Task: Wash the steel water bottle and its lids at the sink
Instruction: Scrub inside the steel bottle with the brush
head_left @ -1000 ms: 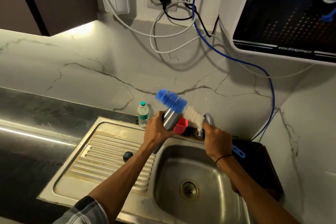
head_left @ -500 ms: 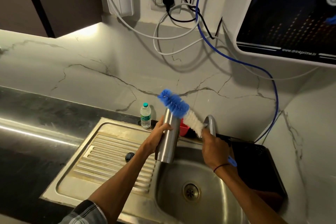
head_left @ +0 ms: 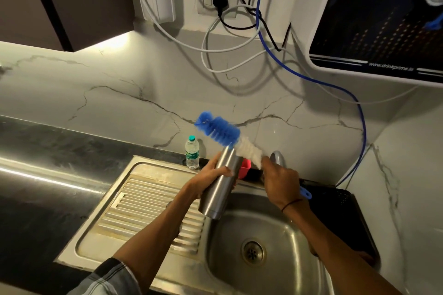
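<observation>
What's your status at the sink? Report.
Left hand grips bottle over sink. Right hand grips brush, bristles outside bottle mouth. Nothing in the way.

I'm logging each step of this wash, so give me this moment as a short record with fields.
left hand: grips the steel bottle, tilted, over the sink's edge
right hand: holds the bottle brush by its handle
brush: outside the bottle, bristles above its mouth
sink: no water seen running
behind: small plastic bottle, red cup
</observation>
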